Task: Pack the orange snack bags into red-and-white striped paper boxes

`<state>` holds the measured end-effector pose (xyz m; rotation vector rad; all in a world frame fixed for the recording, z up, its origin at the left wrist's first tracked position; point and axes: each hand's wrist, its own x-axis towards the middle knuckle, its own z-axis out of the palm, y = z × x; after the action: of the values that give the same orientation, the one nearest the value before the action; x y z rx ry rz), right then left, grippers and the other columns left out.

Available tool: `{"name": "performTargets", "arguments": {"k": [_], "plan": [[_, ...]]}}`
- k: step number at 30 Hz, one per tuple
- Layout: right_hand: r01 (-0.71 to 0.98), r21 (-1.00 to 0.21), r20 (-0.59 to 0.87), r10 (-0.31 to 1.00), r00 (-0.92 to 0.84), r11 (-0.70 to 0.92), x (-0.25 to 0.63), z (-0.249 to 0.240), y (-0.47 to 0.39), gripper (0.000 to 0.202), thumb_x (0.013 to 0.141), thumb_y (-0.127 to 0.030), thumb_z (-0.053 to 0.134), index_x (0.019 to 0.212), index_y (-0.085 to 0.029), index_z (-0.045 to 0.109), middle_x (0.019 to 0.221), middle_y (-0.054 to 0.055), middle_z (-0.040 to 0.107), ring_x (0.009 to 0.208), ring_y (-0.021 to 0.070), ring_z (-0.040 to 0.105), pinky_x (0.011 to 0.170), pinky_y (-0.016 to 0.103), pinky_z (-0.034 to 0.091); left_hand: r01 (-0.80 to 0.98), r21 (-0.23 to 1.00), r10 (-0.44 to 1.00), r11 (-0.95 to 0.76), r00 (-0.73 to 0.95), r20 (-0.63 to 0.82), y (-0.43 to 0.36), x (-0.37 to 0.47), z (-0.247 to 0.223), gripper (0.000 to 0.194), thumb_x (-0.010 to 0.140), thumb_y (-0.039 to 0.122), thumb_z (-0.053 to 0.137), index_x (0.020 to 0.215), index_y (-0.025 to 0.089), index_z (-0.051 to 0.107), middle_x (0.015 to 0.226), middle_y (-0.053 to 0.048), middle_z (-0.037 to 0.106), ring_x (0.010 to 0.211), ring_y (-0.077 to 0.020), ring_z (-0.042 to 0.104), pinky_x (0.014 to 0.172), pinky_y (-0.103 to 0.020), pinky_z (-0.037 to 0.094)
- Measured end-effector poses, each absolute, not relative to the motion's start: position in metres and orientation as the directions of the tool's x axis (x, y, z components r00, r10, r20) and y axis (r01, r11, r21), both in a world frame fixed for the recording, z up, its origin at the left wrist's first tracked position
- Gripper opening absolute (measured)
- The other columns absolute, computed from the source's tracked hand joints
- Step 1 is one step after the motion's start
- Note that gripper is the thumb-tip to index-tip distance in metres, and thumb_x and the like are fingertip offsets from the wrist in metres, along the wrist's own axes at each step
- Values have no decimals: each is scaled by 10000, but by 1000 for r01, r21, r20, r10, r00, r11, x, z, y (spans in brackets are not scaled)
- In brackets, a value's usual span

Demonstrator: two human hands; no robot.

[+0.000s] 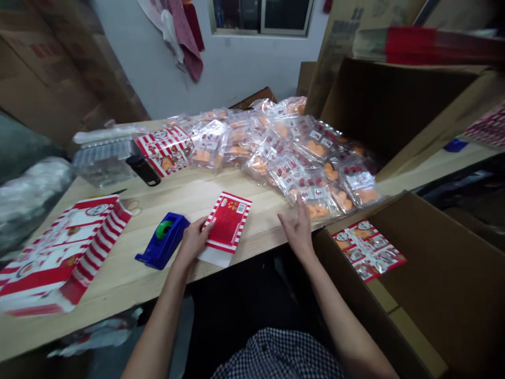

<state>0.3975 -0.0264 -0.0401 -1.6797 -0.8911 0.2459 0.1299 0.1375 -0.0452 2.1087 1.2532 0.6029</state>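
Observation:
My left hand (194,239) grips the left edge of a red printed card (228,223) with striped borders and a barcode. A white sheet or flap (215,257) shows beneath the card; whether the two are joined I cannot tell. My right hand (299,234) is open with fingers apart, at the near edge of a heap of clear bags (290,176) that hold orange pieces and small printed cards. Its fingertips reach the closest bags, but contact is unclear. Left of my left hand stands a blue tape dispenser (168,242) with a green core.
A striped carton (67,252) lies at the left. Behind are a clear plastic box (104,163), a black cylinder (144,169) and another striped box (165,150). An open cardboard box (445,273) at the right holds a printed packet (369,249). A larger box (394,110) stands behind it.

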Motion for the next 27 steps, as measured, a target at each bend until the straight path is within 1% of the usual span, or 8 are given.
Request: {"name": "performTargets", "arguments": {"k": [1, 3, 5, 8, 12, 17, 23, 27], "plan": [[557, -812, 353, 614, 706, -174, 410, -42, -26, 843, 830, -435, 681, 1561, -255, 303, 1613, 149, 292, 1524, 380, 120, 1178, 668, 133, 643, 655, 893, -397, 436, 114, 142, 130, -52, 461, 919, 443, 499, 1195, 128, 692, 1163, -147, 725, 1118, -322, 643, 1015, -451, 478], [627, -673, 388, 534, 751, -392, 432, -50, -22, 925, 797, -355, 665, 1593, -225, 211, 1663, 174, 127, 1523, 446, -28, 1132, 749, 58, 666, 603, 890, -439, 414, 191, 144, 131, -63, 503, 921, 426, 483, 1246, 79, 649, 1290, -207, 645, 1244, -351, 565, 1100, -499, 406], [596, -636, 370, 484, 793, -490, 448, -63, -15, 952, 761, -230, 605, 1603, -177, 165, 1670, 200, 42, 1517, 469, -37, 1121, 761, 39, 679, 560, 879, -474, 400, 260, 141, 132, -72, 538, 928, 423, 476, 1301, 55, 599, 1389, -238, 563, 1330, -356, 496, 1144, -511, 363], [573, -652, 369, 452, 812, -497, 461, -79, -7, 945, 730, -104, 493, 1608, -164, 149, 1676, 196, 42, 1532, 428, 13, 1143, 734, 52, 683, 541, 872, -490, 391, 296, 134, 131, -79, 540, 951, 429, 454, 1334, 66, 569, 1431, -235, 525, 1361, -334, 481, 1155, -496, 371], [598, -686, 376, 500, 780, -416, 463, -87, -13, 960, 698, -47, 419, 1612, -182, 158, 1682, 150, 124, 1553, 353, 31, 1167, 705, 82, 668, 548, 863, -503, 414, 289, 126, 123, -82, 513, 963, 438, 449, 1343, 112, 564, 1443, -202, 526, 1373, -315, 478, 1164, -495, 366], [620, -748, 419, 557, 717, -235, 448, -79, -29, 867, 707, -73, 417, 1560, -211, 344, 1646, 101, 290, 1544, 298, 173, 1183, 680, 103, 639, 572, 849, -514, 475, 232, 121, 123, -81, 484, 979, 433, 417, 1340, 142, 557, 1404, -169, 579, 1364, -302, 488, 1166, -499, 367], [534, -845, 501, 381, 777, 24, 436, -42, -34, 600, 915, -213, 415, 1510, -139, 434, 1511, 151, 502, 1399, 229, 476, 1180, 478, 329, 723, 483, 867, -495, 369, 335, 112, 143, -80, 530, 999, 381, 408, 1420, 66, 475, 1489, -243, 473, 1427, -325, 413, 1172, -504, 352], [407, -878, 464, 237, 854, 251, 445, -20, -33, 544, 876, -259, 526, 1407, -145, 553, 1382, 138, 609, 1311, 240, 557, 1164, 462, 355, 728, 443, 849, -523, 403, 341, 121, 155, -80, 439, 1013, 288, 369, 1355, 88, 558, 1423, -232, 554, 1373, -309, 487, 1155, -504, 368]]}}
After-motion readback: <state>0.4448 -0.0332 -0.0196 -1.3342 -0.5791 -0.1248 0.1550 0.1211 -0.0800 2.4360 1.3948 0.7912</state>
